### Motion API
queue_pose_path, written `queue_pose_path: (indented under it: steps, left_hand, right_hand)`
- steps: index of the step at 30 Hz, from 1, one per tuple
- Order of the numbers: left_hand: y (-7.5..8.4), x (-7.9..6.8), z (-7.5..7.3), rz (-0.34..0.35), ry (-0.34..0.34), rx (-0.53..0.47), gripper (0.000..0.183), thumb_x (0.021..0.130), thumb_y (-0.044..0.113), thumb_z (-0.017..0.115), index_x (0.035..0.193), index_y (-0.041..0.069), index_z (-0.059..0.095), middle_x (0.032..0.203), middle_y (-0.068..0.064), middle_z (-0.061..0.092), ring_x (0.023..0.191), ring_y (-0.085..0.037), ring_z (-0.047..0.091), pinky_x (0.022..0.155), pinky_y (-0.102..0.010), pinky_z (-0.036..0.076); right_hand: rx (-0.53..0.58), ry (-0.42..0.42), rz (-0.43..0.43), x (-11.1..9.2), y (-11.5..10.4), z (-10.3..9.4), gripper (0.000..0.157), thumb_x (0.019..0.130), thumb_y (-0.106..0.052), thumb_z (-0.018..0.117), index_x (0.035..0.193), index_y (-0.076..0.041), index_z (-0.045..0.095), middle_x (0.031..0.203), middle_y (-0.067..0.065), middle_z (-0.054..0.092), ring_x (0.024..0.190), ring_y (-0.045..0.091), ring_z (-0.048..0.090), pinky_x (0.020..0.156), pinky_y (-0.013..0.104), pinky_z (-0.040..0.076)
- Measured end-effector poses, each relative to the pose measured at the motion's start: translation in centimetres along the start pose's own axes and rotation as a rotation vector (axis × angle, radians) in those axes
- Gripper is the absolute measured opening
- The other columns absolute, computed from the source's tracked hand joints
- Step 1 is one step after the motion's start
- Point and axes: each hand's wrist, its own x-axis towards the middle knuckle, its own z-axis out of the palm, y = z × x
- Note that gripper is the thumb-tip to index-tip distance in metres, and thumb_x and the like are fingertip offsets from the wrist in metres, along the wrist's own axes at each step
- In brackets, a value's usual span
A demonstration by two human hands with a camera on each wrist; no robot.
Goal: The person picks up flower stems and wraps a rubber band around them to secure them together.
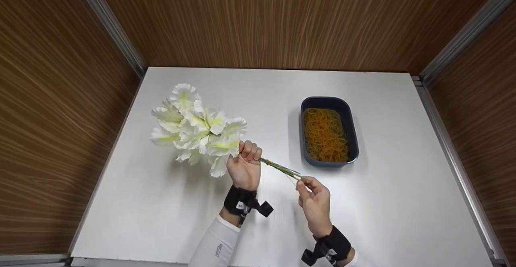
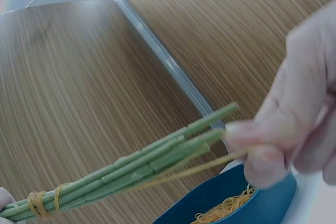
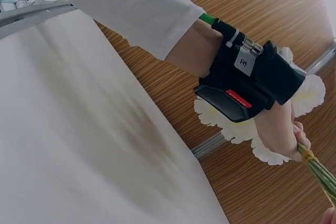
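Note:
My left hand [image 1: 245, 169] grips a bunch of white artificial flowers [image 1: 201, 130] just below the blooms, which spread to its left. The green stems [image 2: 142, 169] stick out to the right of that hand. Wound around them close to the left hand is a yellow rubber band [image 2: 37, 204]. A stretched strand [image 2: 202, 168] of rubber band runs along the stems to my right hand [image 1: 316, 204], which pinches it between thumb and forefinger beside the cut stem ends. In the right wrist view only a fingertip of the right hand shows, at the corner.
A dark blue container [image 1: 351, 138] stands behind the right hand, holding a heap of yellow-orange rubber bands [image 1: 324, 136]. White tabletop [image 1: 403, 202] lies underneath, with wood-grain panels [image 1: 258, 21] at the back and both sides. Each wrist wears a black camera strap [image 1: 240, 200].

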Motion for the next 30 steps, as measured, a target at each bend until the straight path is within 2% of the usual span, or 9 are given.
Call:
queue_pose_path:
  steps: [4,6,9,13,15,19,23,26,30]
  left_hand:
    - [-0.2,0.0,0.3,0.020,-0.028,0.119,0.035,0.092,0.038,0.064,0.082,0.018,0.037,0.074,0.000,0.015,0.065,-0.015,0.013,0.066,-0.028,0.011]
    - [-0.3,0.0,0.4,0.030,-0.031,0.153,0.035,0.092,0.041,0.063,0.082,0.018,0.038,0.074,0.000,0.016,0.065,-0.014,0.014,0.066,-0.028,0.011]
    - [-0.4,0.0,0.4,0.044,-0.015,0.175,0.036,0.091,0.043,0.063,0.082,0.019,0.038,0.074,0.000,0.016,0.064,-0.014,0.014,0.066,-0.028,0.011]
    - [-0.4,0.0,0.3,0.053,0.002,0.179,0.040,0.090,0.042,0.065,0.080,0.018,0.035,0.073,0.000,0.017,0.064,-0.014,0.015,0.065,-0.027,0.012]
    - [-0.4,0.0,0.3,0.052,0.011,0.174,0.042,0.089,0.042,0.066,0.080,0.017,0.033,0.073,0.001,0.017,0.064,-0.014,0.015,0.065,-0.027,0.012]
    - [-0.4,-0.1,0.5,0.041,0.032,0.150,0.044,0.088,0.042,0.067,0.080,0.017,0.032,0.074,0.001,0.016,0.064,-0.014,0.015,0.066,-0.027,0.012]
    - [-0.5,-0.2,0.6,0.034,0.020,0.110,0.041,0.089,0.039,0.065,0.080,0.017,0.031,0.075,0.000,0.014,0.064,-0.014,0.013,0.066,-0.027,0.012]
    - [-0.6,-0.1,0.6,0.032,0.012,0.083,0.040,0.089,0.035,0.066,0.080,0.016,0.032,0.075,0.000,0.012,0.064,-0.014,0.013,0.066,-0.027,0.011]
    - [-0.7,0.1,0.6,0.044,0.019,0.107,0.041,0.088,0.038,0.067,0.080,0.017,0.033,0.075,0.000,0.015,0.064,-0.014,0.014,0.066,-0.027,0.011]
  right_hand:
    - [0.008,0.130,-0.209,-0.8,0.6,0.6,0.013,0.100,0.008,0.062,0.097,0.020,0.056,0.080,-0.010,0.062,0.049,-0.005,0.042,0.044,0.014,0.034]
    - [0.023,0.168,-0.283,-0.9,0.9,0.9,0.017,0.100,0.008,0.062,0.096,0.022,0.055,0.081,-0.012,0.064,0.049,-0.007,0.044,0.044,0.013,0.035]
    - [0.032,0.203,-0.362,-1.0,1.4,1.1,0.018,0.099,0.008,0.064,0.094,0.023,0.055,0.083,-0.014,0.066,0.052,-0.008,0.046,0.046,0.012,0.037]
    - [-0.012,0.232,-0.432,-0.9,2.2,1.1,0.013,0.097,0.011,0.064,0.093,0.021,0.057,0.086,-0.016,0.066,0.052,-0.008,0.045,0.047,0.012,0.036]
    - [-0.026,0.250,-0.447,-0.6,2.5,1.1,0.011,0.097,0.012,0.064,0.092,0.020,0.058,0.086,-0.016,0.066,0.051,-0.008,0.043,0.045,0.013,0.035]
    - [-0.004,0.273,-0.423,0.1,2.5,0.8,0.013,0.098,0.010,0.063,0.093,0.020,0.056,0.084,-0.014,0.065,0.050,-0.008,0.041,0.045,0.013,0.033]
    - [0.031,0.291,-0.388,0.8,2.1,0.7,0.014,0.099,0.011,0.062,0.095,0.021,0.054,0.081,-0.012,0.062,0.050,-0.008,0.041,0.045,0.012,0.033]
    - [0.010,0.316,-0.366,1.2,1.8,0.8,0.009,0.099,0.013,0.059,0.095,0.020,0.055,0.081,-0.011,0.061,0.049,-0.008,0.039,0.044,0.012,0.032]
    - [-0.012,0.323,-0.333,1.3,1.6,0.9,0.005,0.098,0.014,0.058,0.095,0.018,0.057,0.081,-0.011,0.062,0.049,-0.006,0.038,0.043,0.012,0.032]
